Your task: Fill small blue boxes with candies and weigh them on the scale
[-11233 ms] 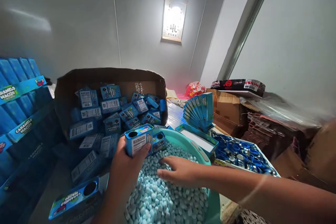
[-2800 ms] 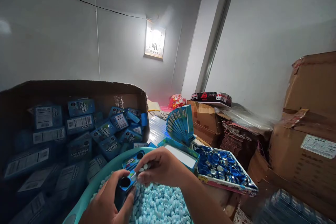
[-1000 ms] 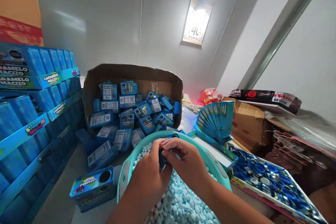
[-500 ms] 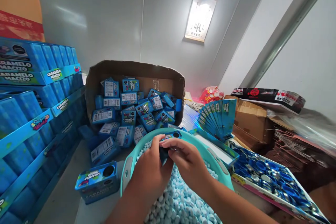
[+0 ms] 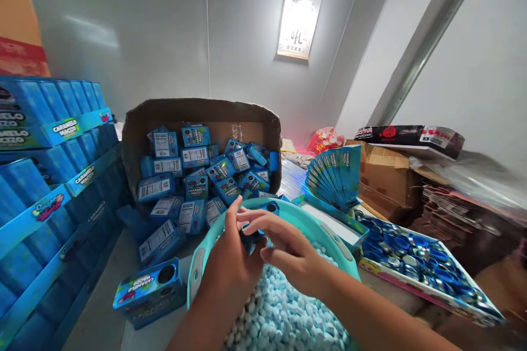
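Note:
My left hand [image 5: 234,260] is closed around a small dark blue piece [image 5: 250,237], mostly covered by fingers, so its kind is unclear. From the right, the bent fingers of my right hand [image 5: 290,247] reach over the same piece, with fingertips on its glossy edge. Both hands are above a turquoise basin [image 5: 346,252] full of pale blue candies [image 5: 284,307]. Just behind the fingers, a blue candy box [image 5: 272,207] shows at the basin's far side, partly hidden. Left of the basin, another blue candy box [image 5: 150,290] lies on the table.
A tipped carton [image 5: 201,107] behind the basin holds many blue boxes. Stacked display trays [image 5: 49,203] line the left side. To the right are a blue tray with fanned cards [image 5: 335,175] and a shallow box of blue-and-silver lids [image 5: 415,263].
My view has shifted slightly to the right. My hands have moved a little left over the basin, and the right thumb and fingers are spread further apart around the blue piece.

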### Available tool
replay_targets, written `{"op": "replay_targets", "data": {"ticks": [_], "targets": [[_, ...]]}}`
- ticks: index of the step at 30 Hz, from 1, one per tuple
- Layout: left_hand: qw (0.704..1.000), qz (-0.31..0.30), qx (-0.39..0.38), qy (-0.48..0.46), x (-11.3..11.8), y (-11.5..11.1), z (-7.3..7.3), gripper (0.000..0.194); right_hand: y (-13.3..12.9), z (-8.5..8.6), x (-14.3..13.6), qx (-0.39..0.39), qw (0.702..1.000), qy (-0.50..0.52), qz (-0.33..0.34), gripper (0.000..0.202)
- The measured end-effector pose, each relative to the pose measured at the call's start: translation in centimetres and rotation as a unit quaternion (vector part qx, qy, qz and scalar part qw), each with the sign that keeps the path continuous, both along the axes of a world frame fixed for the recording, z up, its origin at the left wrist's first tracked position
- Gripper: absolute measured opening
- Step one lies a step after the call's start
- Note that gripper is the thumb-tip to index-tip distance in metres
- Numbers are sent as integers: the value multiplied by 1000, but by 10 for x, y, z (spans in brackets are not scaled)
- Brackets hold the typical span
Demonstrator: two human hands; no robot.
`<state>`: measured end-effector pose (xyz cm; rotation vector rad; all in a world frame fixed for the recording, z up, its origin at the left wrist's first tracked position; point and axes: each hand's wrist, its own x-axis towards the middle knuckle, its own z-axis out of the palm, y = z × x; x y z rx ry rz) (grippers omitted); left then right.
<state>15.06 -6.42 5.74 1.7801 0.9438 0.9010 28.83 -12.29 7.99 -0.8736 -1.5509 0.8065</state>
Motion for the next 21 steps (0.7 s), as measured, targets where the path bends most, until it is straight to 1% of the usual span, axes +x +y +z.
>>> {"op": "replay_targets", "data": {"ticks": [2,3,4,6,8,9,11,13,15,19,20,21], "targets": [[1000,14,-13,2,2,0,0,91,-1,1,-1,13,1000,-10,4,38],[1000,20,-18,15,3,0,0,90,0,2,-2,23,1000,-13,-10,39],[999,23,-22,30,4,0,1,89,1,2,-2,37,998,-19,-37,39],[998,26,-20,51,4,0,1,83,4,1,1,76,989,-32,-123,35],[998,49,-9,47,4,0,1,72,10,0,9,91,971,-43,-219,28],[997,64,-1,39,3,1,1,68,12,-1,15,76,962,-49,-259,25],[995,91,8,31,3,3,0,63,17,-2,28,0,947,-83,-311,25],[994,104,13,28,2,6,-2,61,18,-1,40,-99,931,-154,-314,26],[994,106,17,25,3,8,-4,59,17,3,47,-166,914,-230,-291,24],[993,100,3,55,4,11,-9,55,11,8,44,-202,878,-350,-257,21],[993,100,-2,61,4,12,-11,54,11,6,43,-228,864,-386,-230,21],[993,100,-6,64,4,13,-12,55,11,3,41,-256,849,-421,-188,21]]}}
